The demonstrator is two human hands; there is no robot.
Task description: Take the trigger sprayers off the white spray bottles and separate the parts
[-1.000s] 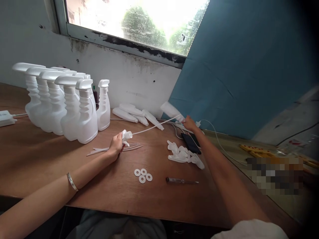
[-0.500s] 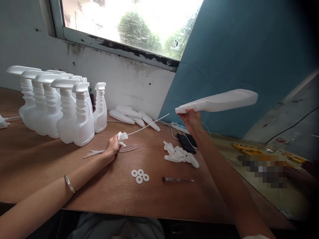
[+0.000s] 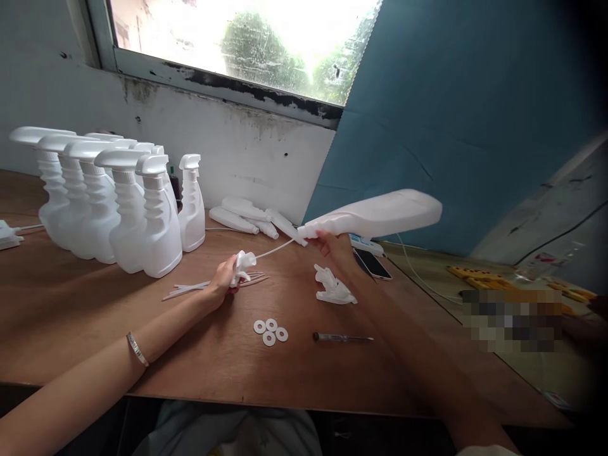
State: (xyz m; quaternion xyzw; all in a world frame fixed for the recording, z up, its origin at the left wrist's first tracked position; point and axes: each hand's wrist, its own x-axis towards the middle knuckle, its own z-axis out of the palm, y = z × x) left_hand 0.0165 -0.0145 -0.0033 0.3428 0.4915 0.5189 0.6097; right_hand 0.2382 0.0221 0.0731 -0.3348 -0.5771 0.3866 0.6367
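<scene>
Assembly step: left hand [image 3: 223, 282] fingers clamp trigger sprayer [image 3: 242, 265]; right hand [image 3: 335, 244] fingers clamp empty bottle [image 3: 380, 214]; dip tube [image 3: 278, 248] must enter the neck.

- Daylight was admitted through the window [image 3: 237, 44], which was blown out to white.
- Soft shadows were cast toward the viewer across the desk [image 3: 142, 342].
- The right edge was darkened by vignetting; straight lines were bent near the borders.
- One patch was pixelated at right.
</scene>
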